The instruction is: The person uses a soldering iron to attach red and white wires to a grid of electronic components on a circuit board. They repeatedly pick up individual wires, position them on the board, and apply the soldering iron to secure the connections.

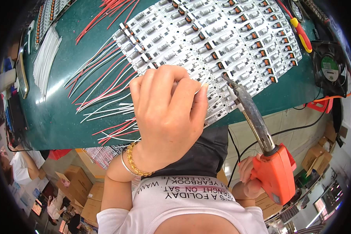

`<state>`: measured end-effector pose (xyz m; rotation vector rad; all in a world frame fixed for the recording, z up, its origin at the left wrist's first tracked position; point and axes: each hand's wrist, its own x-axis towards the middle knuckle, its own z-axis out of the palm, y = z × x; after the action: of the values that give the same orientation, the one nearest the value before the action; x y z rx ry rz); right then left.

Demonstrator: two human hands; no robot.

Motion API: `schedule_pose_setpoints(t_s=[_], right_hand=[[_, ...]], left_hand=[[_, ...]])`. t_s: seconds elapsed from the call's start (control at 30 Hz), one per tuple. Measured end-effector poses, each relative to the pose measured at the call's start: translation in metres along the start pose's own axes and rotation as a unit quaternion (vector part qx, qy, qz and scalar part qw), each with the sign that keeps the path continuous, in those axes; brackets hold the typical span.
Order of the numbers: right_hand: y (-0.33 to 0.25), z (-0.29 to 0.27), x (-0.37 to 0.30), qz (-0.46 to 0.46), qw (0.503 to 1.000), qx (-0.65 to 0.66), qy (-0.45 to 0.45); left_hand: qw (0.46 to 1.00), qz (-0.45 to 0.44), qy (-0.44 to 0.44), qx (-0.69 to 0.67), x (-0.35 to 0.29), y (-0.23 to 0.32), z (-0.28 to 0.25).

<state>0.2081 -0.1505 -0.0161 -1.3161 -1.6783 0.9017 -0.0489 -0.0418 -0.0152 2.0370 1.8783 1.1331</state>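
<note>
Your left hand point(169, 107) is over the lower left part of the white sheet of circuit boards point(237, 39), back of the hand up, fingers bent and the thumb near the forefinger; the fingertips are mostly hidden, so you cannot tell here whether they pinch anything. A yellow beaded bracelet point(133, 162) and a thin bangle circle that wrist. Your right hand point(251, 187) is wrapped around the orange-red handle of a soldering gun point(276, 175), below the front edge of the green desk point(46, 124). The gun's long metal barrel slants up and to the left, its dark tip over the lower right part of the boards, just beside your left thumb; whether the tip touches a board cannot be made out. The sheet lies across the upper middle of the desk, carrying rows of small grey and orange-black parts. Red and white wires point(101, 80) fan out from its left edge, and the lower ones run behind your left hand. Farther left lies a bundle of white wires point(46, 64), with a phone point(22, 78) near it; loose red wires point(101, 19) lie at the top. On the right you have a red and yellow screwdriver point(301, 35) beside the boards, near a black fan point(329, 64).
</note>
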Motion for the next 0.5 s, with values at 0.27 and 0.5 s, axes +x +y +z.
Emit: schedule_pose_setpoints(t_s=[0.27, 0.5], right_hand=[[0.007, -0.002, 0.022, -0.021, 0.983, 0.128, -0.13], [0.003, 0.011, 0.03, 0.005, 0.975, 0.199, -0.095]], left_hand=[[1.0, -0.002, 0.021, 0.017, 0.002, 0.002, -0.015], [0.999, -0.033, 0.011, 0.025, 0.02, -0.002, -0.025]])
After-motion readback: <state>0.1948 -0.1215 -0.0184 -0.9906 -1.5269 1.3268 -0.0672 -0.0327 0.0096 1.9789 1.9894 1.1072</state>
